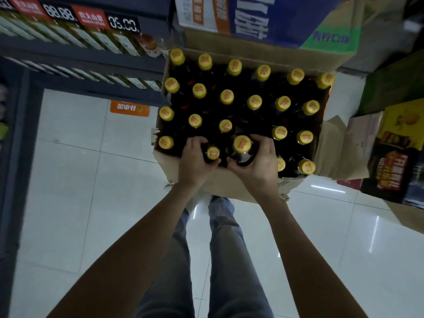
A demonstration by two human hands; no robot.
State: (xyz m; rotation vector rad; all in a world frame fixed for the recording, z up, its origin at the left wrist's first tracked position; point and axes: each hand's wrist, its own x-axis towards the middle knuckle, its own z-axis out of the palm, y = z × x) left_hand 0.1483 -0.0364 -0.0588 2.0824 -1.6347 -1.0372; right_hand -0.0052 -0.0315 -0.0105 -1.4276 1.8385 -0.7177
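An open cardboard box (231,180) stands on the floor, packed with several dark bottles with yellow caps. My left hand (195,160) grips one bottle (213,153) in the box's near row, fingers curled round its neck. My right hand (259,161) grips a neighbouring bottle (242,143), which stands higher than the rest, its cap above the others. Both hands sit side by side at the box's near edge.
A dark shelf unit (91,58) with bottles and price tags runs along the left. Stacked cartons (263,17) stand behind the box, and more printed boxes (394,152) stand at the right. White floor tiles (91,191) lie under my legs.
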